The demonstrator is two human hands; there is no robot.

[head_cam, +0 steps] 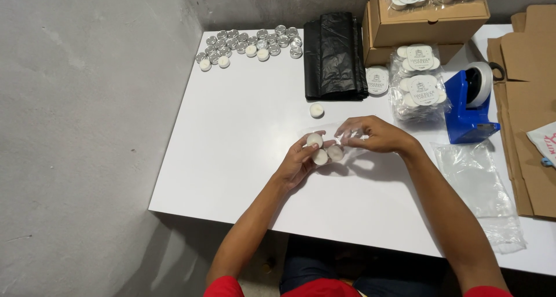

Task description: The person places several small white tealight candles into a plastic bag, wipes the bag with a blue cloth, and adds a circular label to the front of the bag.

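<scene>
Gripping three white tealight candles in a tight cluster, the left hand is curling its fingers under and around them, just above the white desk. Immediately to their right, the right hand is pinching the mouth of a clear plastic bag, so the opening is lying just beside the candles, on their right, and the left hand is the nearer one to them. One loose tealight is resting on the desk just beyond the hands. Whether the bag mouth is standing open is hard to make out, as the film is nearly invisible. Further right, a flat clear bag is running off past the desk edge.
</scene>
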